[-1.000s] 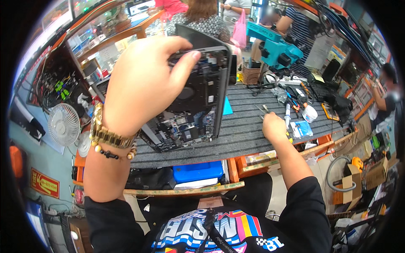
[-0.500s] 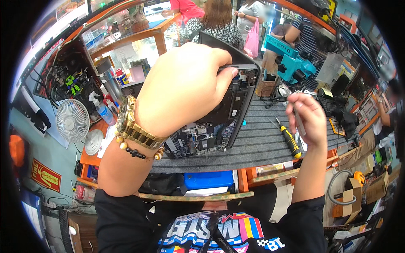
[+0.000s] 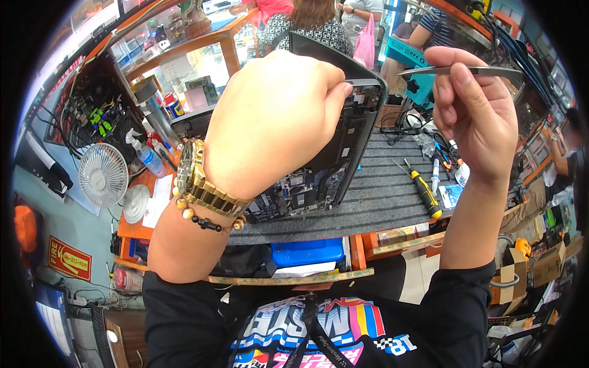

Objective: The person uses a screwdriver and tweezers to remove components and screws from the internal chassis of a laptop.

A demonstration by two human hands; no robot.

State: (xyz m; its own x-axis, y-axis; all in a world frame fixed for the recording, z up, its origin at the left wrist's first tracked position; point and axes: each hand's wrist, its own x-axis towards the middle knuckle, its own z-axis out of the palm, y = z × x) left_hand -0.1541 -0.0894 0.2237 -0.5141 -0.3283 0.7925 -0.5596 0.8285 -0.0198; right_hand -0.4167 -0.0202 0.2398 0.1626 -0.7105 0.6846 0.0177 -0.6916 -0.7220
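An opened laptop [image 3: 331,175] stands on edge on the grey striped mat [image 3: 383,190], its inner boards facing me. My left hand [image 3: 276,116] pinches the laptop's top edge between thumb and fingers, and its back hides much of the machine. Raised at the right, my right hand [image 3: 481,122] holds a pair of pointed metal tweezers [image 3: 498,72] between thumb and fingers, tips toward the left. Below that hand a yellow and black screwdriver [image 3: 425,195] lies on the mat, beside a slim white and blue syringe-like tube [image 3: 435,176].
A teal clamp-like stand [image 3: 420,89] rises behind my right hand. Left of the bench are a white fan [image 3: 103,175], a spray bottle [image 3: 147,156] and a metal tumbler [image 3: 153,107]. An open drawer holds a blue case [image 3: 307,253]. People stand beyond the counter.
My right hand has risen and moved right, turning the tweezers from nearly upright to level. My left hand keeps its grip on the laptop, which has hardly moved.
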